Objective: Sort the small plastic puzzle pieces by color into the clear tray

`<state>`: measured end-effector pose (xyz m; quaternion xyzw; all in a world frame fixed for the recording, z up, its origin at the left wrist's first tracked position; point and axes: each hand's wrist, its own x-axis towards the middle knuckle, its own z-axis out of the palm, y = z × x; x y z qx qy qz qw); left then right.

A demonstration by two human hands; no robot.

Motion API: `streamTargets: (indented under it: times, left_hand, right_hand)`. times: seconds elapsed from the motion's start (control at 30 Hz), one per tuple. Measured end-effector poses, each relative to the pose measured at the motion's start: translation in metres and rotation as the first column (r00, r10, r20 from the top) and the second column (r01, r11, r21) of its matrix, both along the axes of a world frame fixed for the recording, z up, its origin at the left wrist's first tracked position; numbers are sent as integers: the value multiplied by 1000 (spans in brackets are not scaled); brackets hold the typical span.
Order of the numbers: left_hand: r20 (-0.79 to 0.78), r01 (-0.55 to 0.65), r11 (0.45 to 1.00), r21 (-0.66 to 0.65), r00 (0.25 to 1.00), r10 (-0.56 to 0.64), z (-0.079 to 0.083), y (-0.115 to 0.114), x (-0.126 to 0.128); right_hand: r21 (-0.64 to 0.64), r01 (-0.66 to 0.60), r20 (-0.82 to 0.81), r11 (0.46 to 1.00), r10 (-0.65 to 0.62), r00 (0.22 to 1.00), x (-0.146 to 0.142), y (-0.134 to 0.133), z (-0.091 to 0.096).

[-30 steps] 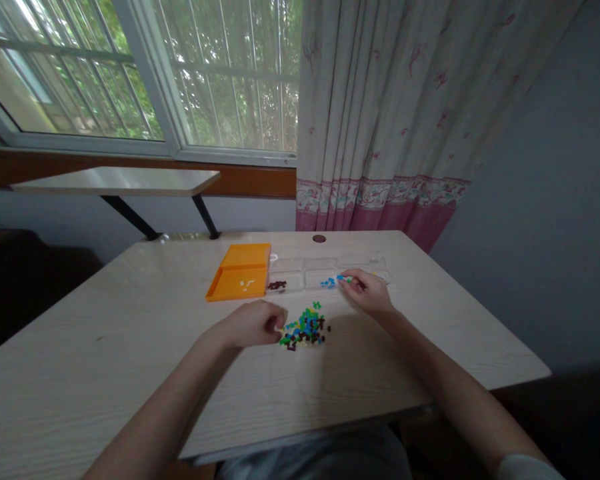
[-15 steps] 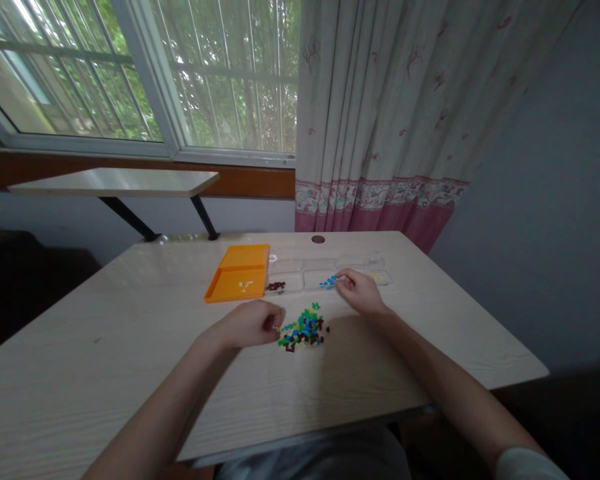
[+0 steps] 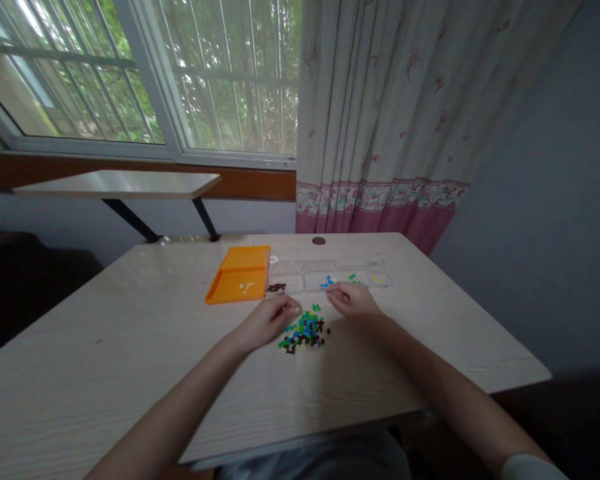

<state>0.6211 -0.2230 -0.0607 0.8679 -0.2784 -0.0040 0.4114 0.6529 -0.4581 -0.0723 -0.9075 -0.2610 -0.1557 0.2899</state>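
Observation:
A pile of small plastic toy pieces (image 3: 307,330), in green, blue, brown and yellow, lies on the table between my hands. Just off its upper left edge, my left hand (image 3: 270,321) is closed in a pinch, with a tiny pale piece showing at the fingertips. My right hand (image 3: 353,300) is held above the pile's upper right, at the near edge of a clear compartment tray (image 3: 303,265). Its fingers are pressed together; anything inside them is hidden. Close to those fingertips, blue pieces (image 3: 327,283) sit in one compartment, with green pieces (image 3: 353,278) to their right.
Brown pieces (image 3: 276,288) are at the tray's left end, yellow pieces (image 3: 377,279) at its right. An open orange case (image 3: 225,291) with a few white pieces adjoins the tray. A raised shelf (image 3: 120,183) stands at the table's back left, below the window.
My left hand has moved up and right from the pile's left side. My right hand has shifted slightly left and nearer to me, uncovering the green pieces in the tray.

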Motion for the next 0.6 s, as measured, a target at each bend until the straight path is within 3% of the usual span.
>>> streamTargets:
  times: [0.1,0.2,0.4,0.6]
  left_hand:
    - [-77,24,997,-79,997,-30,-3,-9,-4]
    - [-101,33,998,-46,994,-38,-5,-13,-6]
    - [-103,46,999,14,994,-44,-9,-14,-6]
    - [-85,12,999,-41,996,-16,-7,-14,-7]
  right_hand:
    - [-41,-169,37,985,171,985,-15,15,-1]
    - [-71,-244,74,967,249,966,-23,24,-2]
    - [-100,-248,105,963,259,960,-25,26,-5]
    - [-67,-215,105,974,221,969,-25,26,-1]
